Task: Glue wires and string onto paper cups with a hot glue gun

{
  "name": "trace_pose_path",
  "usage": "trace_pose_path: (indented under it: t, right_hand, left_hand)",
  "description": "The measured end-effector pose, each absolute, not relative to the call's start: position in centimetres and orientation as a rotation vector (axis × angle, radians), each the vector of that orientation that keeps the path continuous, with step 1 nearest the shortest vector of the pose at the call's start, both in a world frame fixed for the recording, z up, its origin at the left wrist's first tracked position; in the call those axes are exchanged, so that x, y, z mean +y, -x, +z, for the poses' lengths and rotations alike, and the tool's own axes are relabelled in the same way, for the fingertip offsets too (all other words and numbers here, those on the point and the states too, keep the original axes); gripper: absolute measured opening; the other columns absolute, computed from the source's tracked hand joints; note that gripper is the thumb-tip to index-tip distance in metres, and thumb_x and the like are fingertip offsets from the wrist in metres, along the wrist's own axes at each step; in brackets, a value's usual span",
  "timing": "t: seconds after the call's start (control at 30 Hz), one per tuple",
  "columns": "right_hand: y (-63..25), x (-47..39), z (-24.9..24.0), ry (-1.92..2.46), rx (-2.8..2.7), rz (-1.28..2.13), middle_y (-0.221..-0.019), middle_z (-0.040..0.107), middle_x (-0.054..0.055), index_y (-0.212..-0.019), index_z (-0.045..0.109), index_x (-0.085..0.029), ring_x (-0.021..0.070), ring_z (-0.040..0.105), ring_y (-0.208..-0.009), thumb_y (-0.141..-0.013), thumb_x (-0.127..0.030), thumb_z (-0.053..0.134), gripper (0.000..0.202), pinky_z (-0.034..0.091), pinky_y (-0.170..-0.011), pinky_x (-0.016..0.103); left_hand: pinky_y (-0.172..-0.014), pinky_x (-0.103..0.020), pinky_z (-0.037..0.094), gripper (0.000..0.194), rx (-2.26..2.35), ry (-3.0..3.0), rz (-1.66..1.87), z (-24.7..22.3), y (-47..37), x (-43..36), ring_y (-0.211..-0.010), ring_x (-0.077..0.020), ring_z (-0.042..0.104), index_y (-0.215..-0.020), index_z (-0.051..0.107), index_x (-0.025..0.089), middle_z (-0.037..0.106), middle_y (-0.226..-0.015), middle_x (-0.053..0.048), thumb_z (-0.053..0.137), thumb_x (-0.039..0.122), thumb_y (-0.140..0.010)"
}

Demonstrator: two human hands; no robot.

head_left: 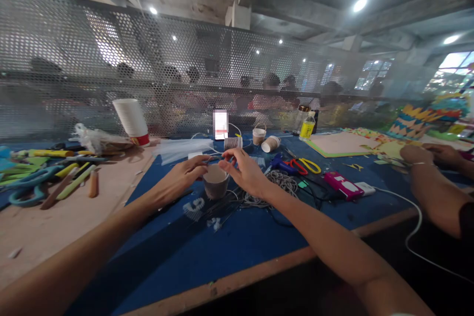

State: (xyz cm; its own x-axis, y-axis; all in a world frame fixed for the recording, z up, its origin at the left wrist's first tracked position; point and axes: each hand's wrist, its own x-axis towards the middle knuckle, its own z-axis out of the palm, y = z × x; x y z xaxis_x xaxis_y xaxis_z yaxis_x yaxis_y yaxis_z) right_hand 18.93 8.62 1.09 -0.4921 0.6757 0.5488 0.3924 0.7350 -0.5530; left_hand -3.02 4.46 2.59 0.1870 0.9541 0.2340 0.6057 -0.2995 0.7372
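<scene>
A cup [216,185] with a greyish-brown outside stands upright between my hands, its open mouth facing up. My left hand [187,177] is at the left of its rim, thumb and fingers closed on the edge. Opposite, my right hand [246,170] has its fingers curled together over the right side of the rim; what lies between those fingertips is too small to make out. A tangled pile of grey cord [279,187] rests beside my right wrist. Just behind the cup is a spool of cord [233,143].
Two small wrapped cups [271,144], a lit phone [220,126] and a yellow-labelled bottle [307,126] are at the back. Scissors [310,165], a blue glue gun [283,163] and a magenta power bank [342,186] lie right. Stacked paper cups [131,118] and tools are left. Another person's hand [416,155] works far right.
</scene>
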Motion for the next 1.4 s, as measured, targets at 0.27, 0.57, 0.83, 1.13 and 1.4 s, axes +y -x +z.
trace_pose_path:
  t: [0.27,0.57,0.83,1.13,1.4]
  right_hand:
    - [-19.4,8.4,0.1,0.849,-2.343,0.597,-0.146,0.045,0.018,-0.148,0.034,-0.021,0.0357,0.047,-0.131,-0.069,-0.069,0.072,0.1,0.044,-0.103,0.05]
    - [-19.0,8.6,-0.4,0.677,-2.186,0.668,-0.145,0.048,0.012,-0.149,0.032,-0.026,0.0301,0.047,-0.134,-0.064,-0.052,0.085,0.103,0.04,-0.111,0.048]
    - [-19.0,8.7,-0.5,0.556,-2.114,0.606,-0.141,0.052,0.01,-0.15,0.031,-0.029,0.0295,0.049,-0.132,-0.064,-0.045,0.087,0.104,0.041,-0.111,0.049]
    - [-19.0,7.8,-0.2,0.59,-2.089,0.558,-0.143,0.05,0.012,-0.152,0.026,-0.029,0.0296,0.049,-0.132,-0.067,-0.05,0.084,0.105,0.039,-0.112,0.051]
    - [-18.9,7.8,-0.4,0.614,-2.099,0.502,-0.144,0.048,0.013,-0.152,0.026,-0.027,0.0314,0.049,-0.132,-0.065,-0.054,0.084,0.108,0.039,-0.111,0.052]
  left_hand:
    - [-0.099,-0.045,0.051,0.091,1.219,-2.001,0.824,0.9,4.1,5.4,-0.122,-0.0325,0.06,-0.143,0.04,0.022,0.06,-0.135,-0.016,0.083,0.038,-0.065]
    - [-0.102,-0.051,0.048,0.084,1.213,-2.116,1.084,1.0,2.8,4.7,-0.117,-0.0304,0.062,-0.139,0.043,0.024,0.064,-0.128,-0.011,0.083,0.036,-0.065]
    - [-0.106,-0.052,0.045,0.086,1.199,-2.194,1.168,1.2,2.6,4.4,-0.123,-0.0315,0.057,-0.141,0.043,0.025,0.058,-0.136,-0.011,0.083,0.034,-0.065]
    - [-0.1,-0.045,0.05,0.072,1.151,-2.035,1.147,0.2,1.8,4.2,-0.112,-0.0285,0.064,-0.13,0.046,0.018,0.064,-0.127,-0.012,0.081,0.029,-0.067]
    - [-0.099,-0.045,0.05,0.068,1.143,-1.916,1.193,-0.2,1.2,3.9,-0.111,-0.0292,0.064,-0.126,0.05,0.016,0.065,-0.124,-0.013,0.08,0.027,-0.066]
